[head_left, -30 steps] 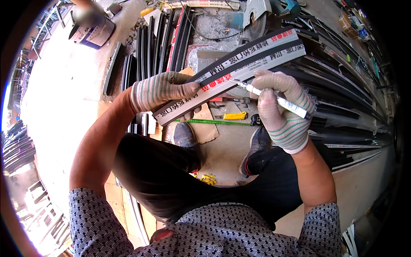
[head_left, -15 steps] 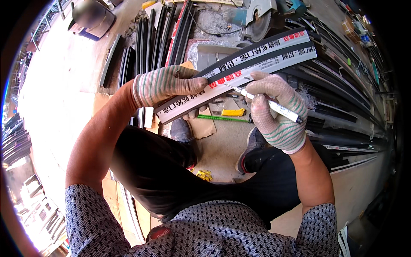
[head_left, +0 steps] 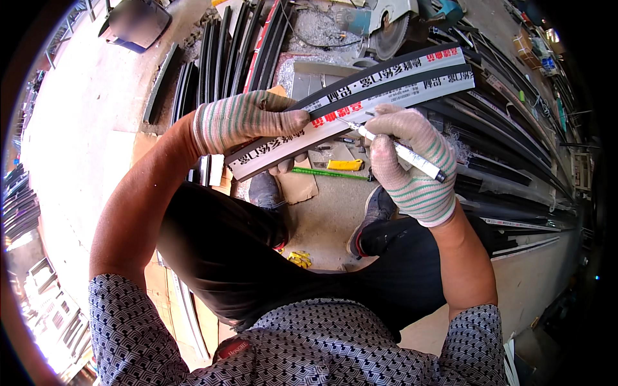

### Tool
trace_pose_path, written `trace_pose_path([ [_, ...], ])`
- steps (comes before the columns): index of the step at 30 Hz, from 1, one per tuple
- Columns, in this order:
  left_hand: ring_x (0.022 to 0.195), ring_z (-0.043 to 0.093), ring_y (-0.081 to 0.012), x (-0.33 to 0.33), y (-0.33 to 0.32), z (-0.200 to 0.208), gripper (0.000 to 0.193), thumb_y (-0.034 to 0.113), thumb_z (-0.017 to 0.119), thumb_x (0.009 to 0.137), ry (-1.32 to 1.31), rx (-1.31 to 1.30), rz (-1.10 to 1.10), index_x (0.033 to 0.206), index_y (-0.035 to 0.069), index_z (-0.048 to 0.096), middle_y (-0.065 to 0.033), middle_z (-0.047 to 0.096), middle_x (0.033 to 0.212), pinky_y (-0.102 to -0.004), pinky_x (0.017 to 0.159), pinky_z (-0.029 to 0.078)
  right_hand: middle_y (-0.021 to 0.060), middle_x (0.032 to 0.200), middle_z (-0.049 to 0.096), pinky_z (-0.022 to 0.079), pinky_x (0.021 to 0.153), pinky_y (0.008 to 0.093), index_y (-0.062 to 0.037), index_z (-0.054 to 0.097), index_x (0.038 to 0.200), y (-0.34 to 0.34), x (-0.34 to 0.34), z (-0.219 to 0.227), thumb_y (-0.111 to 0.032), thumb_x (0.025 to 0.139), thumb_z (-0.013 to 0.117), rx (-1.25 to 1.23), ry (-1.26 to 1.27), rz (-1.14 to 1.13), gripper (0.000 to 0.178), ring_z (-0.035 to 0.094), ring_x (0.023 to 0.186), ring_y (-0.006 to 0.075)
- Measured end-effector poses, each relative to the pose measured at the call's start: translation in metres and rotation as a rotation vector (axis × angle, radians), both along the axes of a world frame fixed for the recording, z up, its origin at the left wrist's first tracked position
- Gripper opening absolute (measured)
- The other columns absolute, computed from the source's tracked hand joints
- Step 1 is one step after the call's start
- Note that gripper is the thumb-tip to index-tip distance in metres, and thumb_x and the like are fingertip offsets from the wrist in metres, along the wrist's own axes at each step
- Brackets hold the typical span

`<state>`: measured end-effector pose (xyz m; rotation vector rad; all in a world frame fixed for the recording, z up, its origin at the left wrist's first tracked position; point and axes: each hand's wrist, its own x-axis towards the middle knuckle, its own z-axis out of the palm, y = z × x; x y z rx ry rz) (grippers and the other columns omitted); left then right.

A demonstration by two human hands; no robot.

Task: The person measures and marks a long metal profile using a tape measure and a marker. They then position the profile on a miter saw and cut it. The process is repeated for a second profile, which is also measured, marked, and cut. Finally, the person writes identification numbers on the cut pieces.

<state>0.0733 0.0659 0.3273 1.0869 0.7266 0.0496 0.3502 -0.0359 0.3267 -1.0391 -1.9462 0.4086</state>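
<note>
My left hand [head_left: 254,122], in a white glove with green and red stripes, is closed around a pair of dark metal profile strips [head_left: 409,92]. The strips lie side by side at a slant above my knees, rising toward the right, with white printed film on their faces. My right hand [head_left: 418,174], gloved alike, pinches a slim white pen [head_left: 417,161] with a dark end cap. The pen's thin tip points left and lies over the lower strip's edge; I cannot tell whether it touches.
Between my shoes lie a yellow utility knife [head_left: 346,165], a long green strip [head_left: 328,173] and a cardboard piece [head_left: 302,188]. A circular-blade saw [head_left: 391,37] stands ahead. Bundles of dark profiles [head_left: 222,58] lie ahead left, with more at right. A bucket [head_left: 154,29] stands far left.
The whole view has shifted slightly. Both hands keep their hold on the profile strips and the pen, with the pen's tip still by the lower strip.
</note>
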Motion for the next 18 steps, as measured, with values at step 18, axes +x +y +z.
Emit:
trace_pose_path([
  [18, 0.074, 0.073, -0.0152, 0.0007, 0.0020, -0.0036, 0.055, 0.053, 0.065, 0.100, 0.000, 0.043, -0.027, 0.114, 0.000, 0.065, -0.0088, 0.073, 0.091, -0.0275, 0.065, 0.061, 0.0091, 0.092, 0.071, 0.056, 0.094, 0.0374, -0.0041, 0.069, 0.107, -0.0012, 0.0055, 0.0008, -0.005, 0.097, 0.066, 0.008, -0.035, 0.008, 0.011, 0.072, 0.101, 0.0236],
])
